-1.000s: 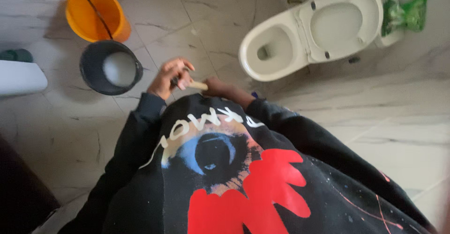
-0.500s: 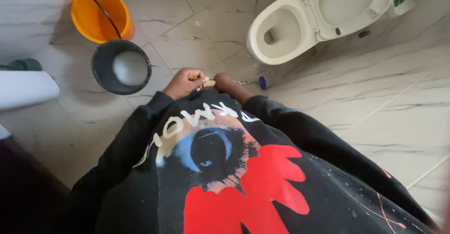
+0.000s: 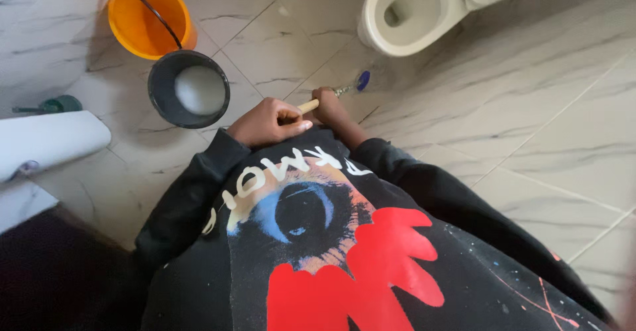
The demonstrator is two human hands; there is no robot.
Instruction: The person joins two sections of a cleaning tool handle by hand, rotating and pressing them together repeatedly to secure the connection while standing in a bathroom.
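Note:
Both my hands close around a wooden handle held in front of my chest. My left hand grips its near end with the thumb on top. My right hand holds it further along. Beyond my right hand a metal shaft runs down to a blue end near the marble floor. What sits at that far end is too small to tell. I wear a black sweatshirt with a printed eye and red shapes.
A white toilet with its seat up stands at the top right. An orange bucket and a dark grey bucket holding something white stand at the top left. A white basin edge juts in from the left.
The view has shifted, so the toilet and buckets sit higher in the frame. The blue end of the tool has come into sight past my right hand. Both hands keep their grip.

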